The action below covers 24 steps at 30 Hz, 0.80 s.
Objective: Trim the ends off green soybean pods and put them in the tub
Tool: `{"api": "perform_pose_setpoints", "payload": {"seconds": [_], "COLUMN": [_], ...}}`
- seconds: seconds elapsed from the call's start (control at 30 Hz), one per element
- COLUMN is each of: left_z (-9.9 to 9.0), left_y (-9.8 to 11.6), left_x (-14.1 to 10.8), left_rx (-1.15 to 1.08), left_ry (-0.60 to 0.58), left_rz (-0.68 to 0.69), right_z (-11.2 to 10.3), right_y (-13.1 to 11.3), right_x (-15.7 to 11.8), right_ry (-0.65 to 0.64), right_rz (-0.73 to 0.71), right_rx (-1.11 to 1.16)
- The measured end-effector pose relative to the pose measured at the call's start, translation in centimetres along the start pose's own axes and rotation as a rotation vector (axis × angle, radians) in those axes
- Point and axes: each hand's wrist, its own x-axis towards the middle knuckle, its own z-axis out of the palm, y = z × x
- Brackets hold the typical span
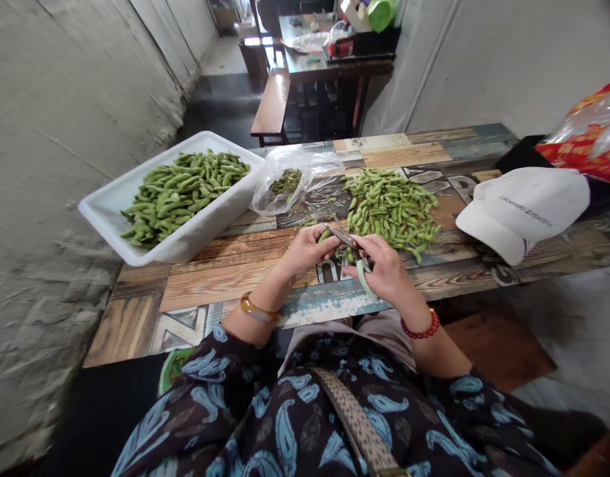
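Observation:
My right hand (382, 265) is closed around a pair of scissors (343, 236) with pale green handles. The blades point up and left, toward my left hand (309, 250). Between the fingertips of that hand is a green edamame pod (325, 235), close against the blades. Just beyond my right hand a loose pile of edamame pods (389, 205) lies on the table. Small green trimmings (309, 220) are scattered beyond my left hand.
At the left stands a white plastic tub (215, 228) heaped with pods. A clear plastic bag (265, 192) with trimmings lies beside it. A white cap (528, 202) sits at the right of the wood-patterned table (200, 285). Behind are a bench (272, 103) and another table.

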Motion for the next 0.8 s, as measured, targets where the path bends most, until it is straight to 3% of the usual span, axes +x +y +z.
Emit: {"api": "perform_pose_setpoints", "payload": {"seconds": [0.8], "left_z": [-0.66], "left_y": [-0.13], "left_x": [-0.13], "left_rx": [0.201], "left_ry": [0.034], "left_rz": [0.051], "right_z": [-0.53], "right_y": [-0.24], "right_x": [0.12], "right_ry": [-0.048], "right_rz": [-0.08], "right_rx": [0.01]}}
